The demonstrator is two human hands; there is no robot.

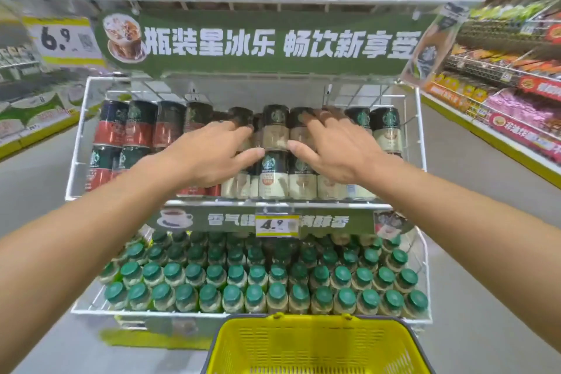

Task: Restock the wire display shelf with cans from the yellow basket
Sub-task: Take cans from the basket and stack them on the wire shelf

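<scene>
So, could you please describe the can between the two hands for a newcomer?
On the wire display shelf, look at the middle tier under the green banner. In the upper layer stands a beige can with a black top. Unlike its lookalike neighbours, it shows uncovered in the gap between the left hand and right hand.

We list, under even light:
- Floor: grey, smooth, on both sides of the grip.
- Left of the grip: a shelf with a yellow base and a price sign reading 6.9.
- Right of the grip: a long shelf, yellow-edged, with bright packets and red labels.
</scene>
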